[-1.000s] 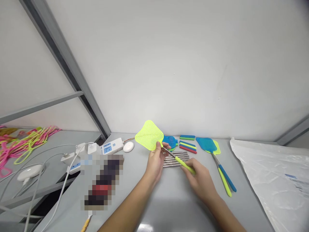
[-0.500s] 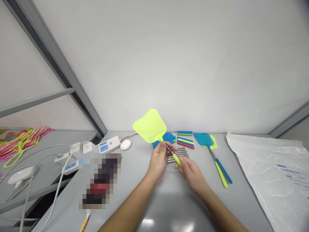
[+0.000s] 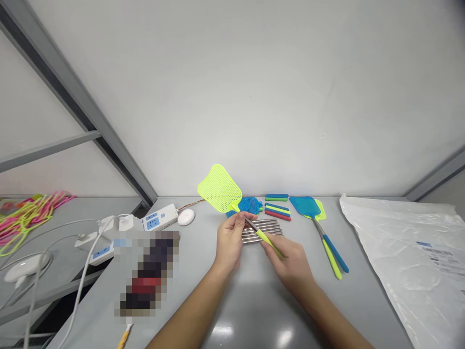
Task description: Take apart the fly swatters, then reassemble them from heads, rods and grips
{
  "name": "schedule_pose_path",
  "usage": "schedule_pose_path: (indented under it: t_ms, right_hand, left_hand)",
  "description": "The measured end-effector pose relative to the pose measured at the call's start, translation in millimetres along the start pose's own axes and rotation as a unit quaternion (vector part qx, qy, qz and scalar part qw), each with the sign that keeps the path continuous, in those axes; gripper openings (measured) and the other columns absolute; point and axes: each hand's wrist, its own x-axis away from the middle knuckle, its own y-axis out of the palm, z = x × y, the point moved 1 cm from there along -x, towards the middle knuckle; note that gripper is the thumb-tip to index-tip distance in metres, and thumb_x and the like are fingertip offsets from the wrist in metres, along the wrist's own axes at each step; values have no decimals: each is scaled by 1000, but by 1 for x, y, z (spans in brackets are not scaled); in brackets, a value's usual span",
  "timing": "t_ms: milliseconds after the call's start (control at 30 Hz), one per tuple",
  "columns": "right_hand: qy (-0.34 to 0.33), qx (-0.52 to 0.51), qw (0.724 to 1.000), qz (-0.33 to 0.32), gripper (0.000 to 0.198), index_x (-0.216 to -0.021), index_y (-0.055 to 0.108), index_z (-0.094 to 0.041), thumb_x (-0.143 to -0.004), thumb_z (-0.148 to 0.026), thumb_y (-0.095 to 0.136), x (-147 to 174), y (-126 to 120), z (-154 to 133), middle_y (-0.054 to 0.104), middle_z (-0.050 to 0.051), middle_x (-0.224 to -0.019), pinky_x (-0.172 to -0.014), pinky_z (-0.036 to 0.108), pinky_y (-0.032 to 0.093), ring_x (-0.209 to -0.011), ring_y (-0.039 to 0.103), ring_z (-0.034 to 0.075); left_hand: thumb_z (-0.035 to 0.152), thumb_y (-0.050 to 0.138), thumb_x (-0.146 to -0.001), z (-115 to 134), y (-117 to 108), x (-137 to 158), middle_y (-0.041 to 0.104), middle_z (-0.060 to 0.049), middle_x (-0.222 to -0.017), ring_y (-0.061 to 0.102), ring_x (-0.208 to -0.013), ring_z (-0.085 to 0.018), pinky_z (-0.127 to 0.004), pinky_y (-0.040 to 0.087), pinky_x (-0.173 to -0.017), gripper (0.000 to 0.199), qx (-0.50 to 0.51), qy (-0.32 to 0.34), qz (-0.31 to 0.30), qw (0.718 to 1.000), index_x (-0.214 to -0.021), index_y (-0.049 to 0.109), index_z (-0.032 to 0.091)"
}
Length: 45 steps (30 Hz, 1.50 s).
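Observation:
A yellow-green fly swatter (image 3: 220, 189) is held up in front of me, its mesh head tilted to the upper left. My left hand (image 3: 229, 242) pinches it where the metal rod meets the head. Around the yellow-green grip at the rod's lower end, my right hand (image 3: 288, 257) is closed. Beneath and behind my hands lie several metal rods (image 3: 269, 228) side by side. Blue swatter heads (image 3: 250, 204) are stacked behind, partly covered by the held head. Loose coloured grips (image 3: 278, 211) rest just right of them.
Two swatters with rods and grips, a blue one (image 3: 305, 206) over a yellow-green one (image 3: 333, 261), lie at right. Beyond them is a white plastic bag (image 3: 399, 257). Left are a power strip (image 3: 160, 218), a white oval device (image 3: 186, 217), cables and a blurred-out object (image 3: 150, 271).
My right hand has shifted down and wraps the grip more fully. The swatter has moved slightly left, and its head is turned a little. The view has shifted slightly.

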Motion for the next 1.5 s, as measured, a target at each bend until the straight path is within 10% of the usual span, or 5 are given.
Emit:
schedule_pose_path:
  t_ms: [467,1033,1500]
  right_hand:
    - [33,-54,998,-6,26,-104,67,-22,-92,-34,48,-1,-1,1,70,4,-90,-72,26,49,-80,64,17]
    - [67,-45,995,-53,25,-112,57,-24,-96,-32,40,5,-9,1,68,1,-93,-74,25,46,-84,63,16]
    - [-72,208,971,93,24,-113,61,-19,-93,-22,48,15,-6,6,66,3,-74,-64,26,37,-67,57,15]
  left_hand:
    - [34,71,-76,4,-3,-6,67,-4,-103,57,-81,-13,-29,46,-74,15,190,-86,-30,978,-81,72,20]
    - [39,66,-80,-13,4,5,68,-6,-90,60,-81,-14,-27,47,-77,26,61,-124,-127,982,-94,70,17]
    - [40,72,-73,-9,14,16,65,-4,-81,58,-82,-16,-27,46,-78,27,-22,-58,-39,997,-77,70,13]
